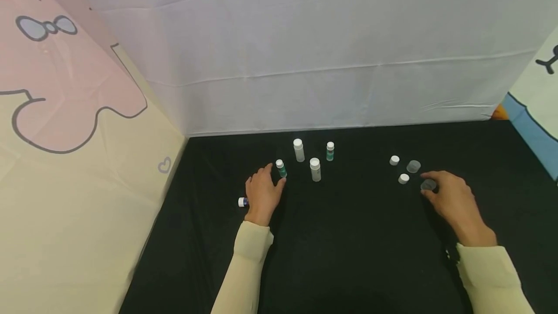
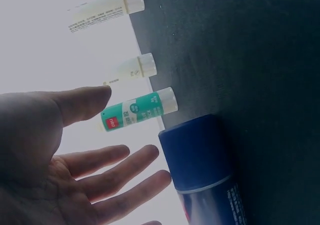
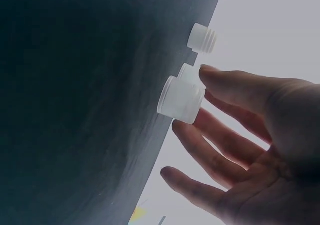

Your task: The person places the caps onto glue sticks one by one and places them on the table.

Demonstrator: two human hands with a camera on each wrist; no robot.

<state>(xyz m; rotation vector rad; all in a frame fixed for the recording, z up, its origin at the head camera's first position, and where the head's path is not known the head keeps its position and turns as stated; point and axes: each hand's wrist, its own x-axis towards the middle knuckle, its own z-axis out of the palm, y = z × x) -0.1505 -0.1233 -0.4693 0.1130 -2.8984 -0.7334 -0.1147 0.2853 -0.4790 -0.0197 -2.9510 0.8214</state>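
My left hand [image 1: 263, 195] reaches over the table with thumb and fingers spread on either side of a green glue stick [image 1: 281, 169] with a white cap. In the left wrist view that glue stick [image 2: 134, 111] stands beyond the thumb tip, between thumb and fingers. Beside the hand lies a blue-and-white stick [image 1: 242, 202], partly hidden by it. My right hand [image 1: 455, 201] has thumb and fingers curved around a small translucent cap [image 1: 429, 185]. In the right wrist view the gap between thumb and fingers is wider than this cap [image 3: 181, 100].
Two white sticks [image 1: 299, 150] [image 1: 315, 170] and another green glue stick [image 1: 330, 151] stand at the back middle. Two small white caps [image 1: 394, 160] [image 1: 403, 179] and a second translucent cap [image 1: 413, 166] sit left of the right hand. A pale cloth wall [image 1: 279, 96] closes off the black table's far edge.
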